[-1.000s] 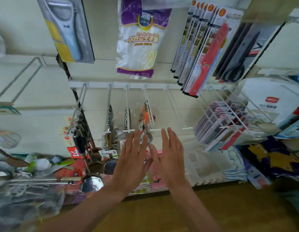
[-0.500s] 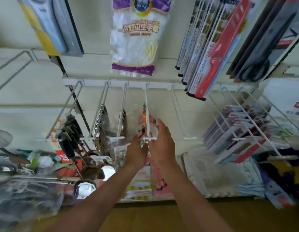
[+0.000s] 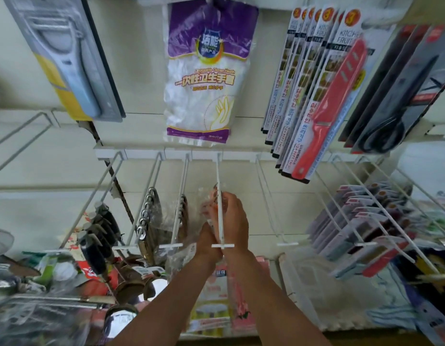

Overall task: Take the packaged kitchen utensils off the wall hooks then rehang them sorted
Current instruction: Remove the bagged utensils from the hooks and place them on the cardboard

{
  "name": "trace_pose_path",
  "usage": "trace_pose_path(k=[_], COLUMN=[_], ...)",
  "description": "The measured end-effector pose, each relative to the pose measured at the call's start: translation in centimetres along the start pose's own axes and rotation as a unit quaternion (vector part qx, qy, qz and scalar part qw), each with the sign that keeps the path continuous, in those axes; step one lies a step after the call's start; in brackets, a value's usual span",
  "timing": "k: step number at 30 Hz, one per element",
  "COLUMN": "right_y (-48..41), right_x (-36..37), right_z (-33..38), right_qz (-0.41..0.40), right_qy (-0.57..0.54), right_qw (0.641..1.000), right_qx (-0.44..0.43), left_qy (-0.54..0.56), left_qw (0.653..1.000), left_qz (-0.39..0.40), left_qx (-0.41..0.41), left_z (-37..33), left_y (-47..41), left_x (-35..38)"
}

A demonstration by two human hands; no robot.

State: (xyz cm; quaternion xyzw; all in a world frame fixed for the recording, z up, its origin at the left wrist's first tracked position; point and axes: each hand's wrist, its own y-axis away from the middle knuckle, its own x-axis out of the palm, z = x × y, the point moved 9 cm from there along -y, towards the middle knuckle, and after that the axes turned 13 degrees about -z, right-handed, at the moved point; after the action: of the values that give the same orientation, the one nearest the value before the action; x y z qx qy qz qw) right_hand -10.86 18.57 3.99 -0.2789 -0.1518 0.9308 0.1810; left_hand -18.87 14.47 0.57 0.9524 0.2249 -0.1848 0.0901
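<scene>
**Fig. Freeing a packet from the middle hook**

The clear packet (image 3: pixel 206 205) (something orange inside, kind not discernible) hung midway along the white hook (image 3: pixel 218 176). The right hand (image 3: pixel 235 218) was curled round its top. The left hand (image 3: pixel 207 242) lay just below, and its hold could not be told. The packet would best be drawn straight along the wire and eased over the crossbar (image 3: pixel 222 245), so that the hanging hole was not torn.

Bright, even, soft-shadowed light; wide-angle bending at edges; blurred clutter at lower left
</scene>
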Motion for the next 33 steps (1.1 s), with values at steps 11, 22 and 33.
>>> trace_pose_path(k=[11,22,33], right_y=[0.2,2.4,3.7], right_x=[-0.6,-2.4,-2.8], right_z=[-1.5,-1.3,-0.8], right_qz=[0.002,0.039,0.052], right_qy=[-0.033,-0.084,-0.055], right_qw=[0.999,0.996,0.997], right_qx=[0.014,-0.018,-0.017], left_qy=[0.019,0.036,0.051], left_qw=[0.997,0.998,0.997], left_qz=[0.02,0.041,0.049], left_qx=[-0.074,-0.041,-0.006], left_z=[4.4,4.4,5.5], left_y=[0.2,2.0,3.2], left_x=[2.0,0.6,-0.2])
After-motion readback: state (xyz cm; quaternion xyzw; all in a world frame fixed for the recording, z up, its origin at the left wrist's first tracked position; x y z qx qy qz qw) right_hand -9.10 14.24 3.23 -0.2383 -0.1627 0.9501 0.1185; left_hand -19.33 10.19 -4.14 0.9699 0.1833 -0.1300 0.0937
